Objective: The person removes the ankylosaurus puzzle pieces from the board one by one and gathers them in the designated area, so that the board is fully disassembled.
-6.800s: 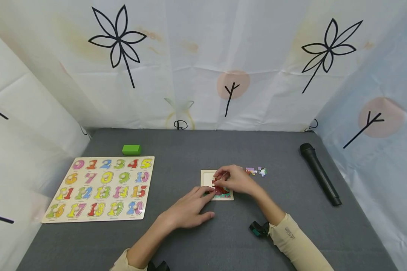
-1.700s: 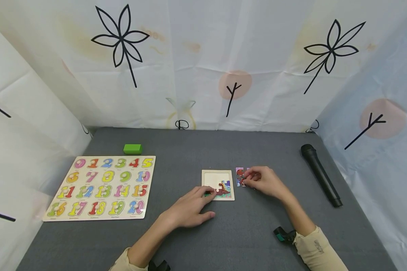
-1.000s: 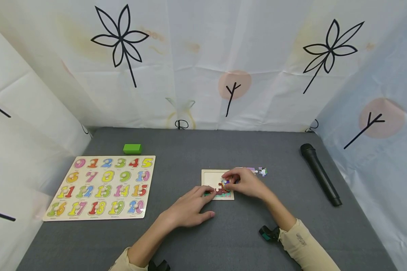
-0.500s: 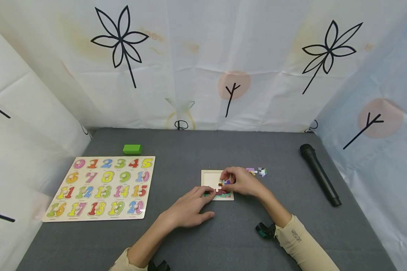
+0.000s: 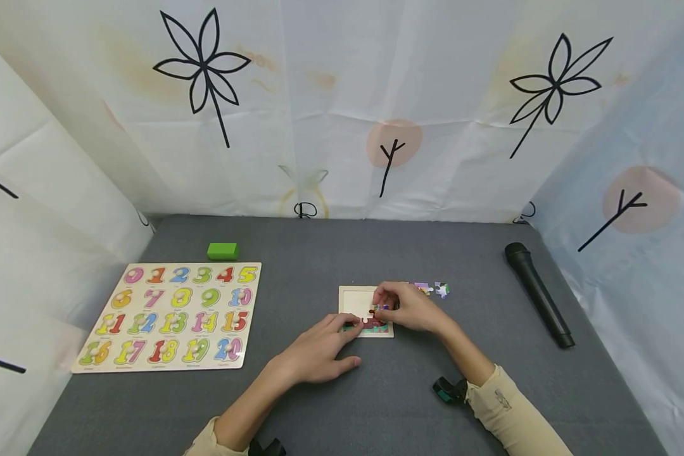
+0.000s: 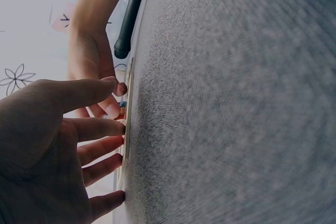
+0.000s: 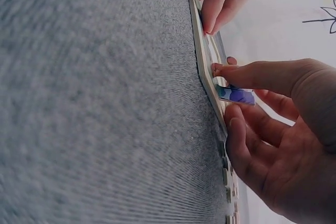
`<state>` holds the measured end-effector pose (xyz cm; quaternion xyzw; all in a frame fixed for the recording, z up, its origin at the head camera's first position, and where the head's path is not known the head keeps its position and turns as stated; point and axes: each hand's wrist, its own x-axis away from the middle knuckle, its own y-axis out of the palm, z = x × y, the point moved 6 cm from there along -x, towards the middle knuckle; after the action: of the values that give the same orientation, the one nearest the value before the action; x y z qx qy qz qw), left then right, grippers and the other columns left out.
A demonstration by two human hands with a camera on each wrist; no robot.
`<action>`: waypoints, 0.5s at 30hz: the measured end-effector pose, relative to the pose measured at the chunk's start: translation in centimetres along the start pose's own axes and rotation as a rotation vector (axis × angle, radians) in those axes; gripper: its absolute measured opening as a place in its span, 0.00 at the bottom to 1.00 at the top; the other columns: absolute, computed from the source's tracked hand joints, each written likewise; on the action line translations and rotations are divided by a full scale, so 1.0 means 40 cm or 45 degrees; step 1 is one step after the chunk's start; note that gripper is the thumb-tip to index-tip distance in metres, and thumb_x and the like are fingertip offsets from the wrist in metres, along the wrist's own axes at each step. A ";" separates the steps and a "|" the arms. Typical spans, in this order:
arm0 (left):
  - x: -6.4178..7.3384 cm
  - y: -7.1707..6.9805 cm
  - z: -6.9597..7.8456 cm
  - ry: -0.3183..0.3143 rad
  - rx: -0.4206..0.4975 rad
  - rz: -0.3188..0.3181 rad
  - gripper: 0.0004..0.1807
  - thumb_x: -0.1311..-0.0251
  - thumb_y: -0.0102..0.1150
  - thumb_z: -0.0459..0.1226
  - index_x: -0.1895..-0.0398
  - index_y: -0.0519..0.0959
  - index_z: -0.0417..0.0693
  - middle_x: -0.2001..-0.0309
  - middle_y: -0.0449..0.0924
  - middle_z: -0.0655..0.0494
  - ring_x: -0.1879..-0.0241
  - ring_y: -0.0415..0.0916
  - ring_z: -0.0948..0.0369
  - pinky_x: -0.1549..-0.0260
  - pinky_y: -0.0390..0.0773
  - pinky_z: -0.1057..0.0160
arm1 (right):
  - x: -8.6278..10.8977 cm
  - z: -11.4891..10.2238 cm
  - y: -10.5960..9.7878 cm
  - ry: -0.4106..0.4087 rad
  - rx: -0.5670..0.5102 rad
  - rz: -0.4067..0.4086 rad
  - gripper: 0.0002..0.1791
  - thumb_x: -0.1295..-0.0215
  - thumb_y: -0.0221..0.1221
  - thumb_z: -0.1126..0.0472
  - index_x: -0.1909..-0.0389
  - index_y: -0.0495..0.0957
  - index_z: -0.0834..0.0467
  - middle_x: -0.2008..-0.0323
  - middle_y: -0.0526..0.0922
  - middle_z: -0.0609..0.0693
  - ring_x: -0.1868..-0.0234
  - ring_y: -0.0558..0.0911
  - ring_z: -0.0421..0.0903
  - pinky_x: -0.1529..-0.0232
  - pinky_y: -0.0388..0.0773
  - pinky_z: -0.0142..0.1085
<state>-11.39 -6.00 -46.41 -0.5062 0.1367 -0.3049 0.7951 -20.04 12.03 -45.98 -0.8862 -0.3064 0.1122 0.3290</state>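
A small square wooden puzzle tray (image 5: 358,296) lies on the grey cloth, with assembled pieces (image 5: 370,326) in its lower part and bare wood at upper left. My left hand (image 5: 322,351) rests its fairly straight fingertips on the tray's lower left, hiding that corner. My right hand (image 5: 407,307) is over the tray's right side. Between its thumb and fingers it pinches a purple-and-blue puzzle piece (image 7: 240,96), which stands tilted up from the tray in the right wrist view. Several loose puzzle pieces (image 5: 441,290) lie just right of the tray, some behind the right hand.
A wooden number board (image 5: 165,316) lies at the left, with a green block (image 5: 223,251) behind it. A black microphone (image 5: 538,294) lies at the far right. White printed curtains (image 5: 330,95) enclose the back and sides of the grey table (image 5: 330,418).
Since 1.7 s ago my right hand has moved left from the loose pieces to the tray's right side. Over the last second it shifts only slightly there. My left hand stays in place.
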 end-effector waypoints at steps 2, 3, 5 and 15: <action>0.000 0.000 0.000 0.002 0.001 0.001 0.36 0.24 0.64 0.50 0.19 0.71 0.45 0.22 0.69 0.53 0.25 0.68 0.54 0.26 0.74 0.47 | 0.001 -0.003 -0.003 -0.002 -0.001 0.007 0.07 0.32 0.71 0.66 0.58 0.83 0.57 0.66 0.88 0.48 0.66 0.81 0.34 0.61 0.79 0.30; 0.000 0.000 0.000 0.001 0.003 0.001 0.36 0.24 0.64 0.50 0.19 0.71 0.46 0.22 0.69 0.53 0.25 0.68 0.54 0.25 0.74 0.47 | 0.001 -0.004 -0.005 -0.004 0.001 0.011 0.07 0.32 0.71 0.66 0.59 0.83 0.57 0.66 0.88 0.48 0.66 0.82 0.34 0.61 0.79 0.30; 0.000 -0.001 0.000 0.001 0.006 0.003 0.36 0.24 0.64 0.50 0.19 0.71 0.45 0.22 0.69 0.53 0.25 0.68 0.54 0.26 0.74 0.47 | 0.001 -0.004 -0.008 -0.011 -0.013 0.010 0.06 0.32 0.71 0.66 0.59 0.82 0.57 0.65 0.88 0.48 0.66 0.82 0.34 0.62 0.78 0.31; 0.003 -0.003 0.002 -0.001 0.010 0.004 0.35 0.24 0.63 0.50 0.20 0.71 0.45 0.22 0.69 0.53 0.24 0.68 0.54 0.25 0.73 0.47 | 0.012 0.019 -0.038 0.057 -0.224 -0.001 0.07 0.29 0.69 0.69 0.54 0.82 0.63 0.62 0.85 0.57 0.72 0.80 0.38 0.69 0.77 0.31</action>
<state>-11.30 -6.04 -46.25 -0.5029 0.1361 -0.3039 0.7976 -20.67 13.65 -45.56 -0.9138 -0.3080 0.0647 0.2568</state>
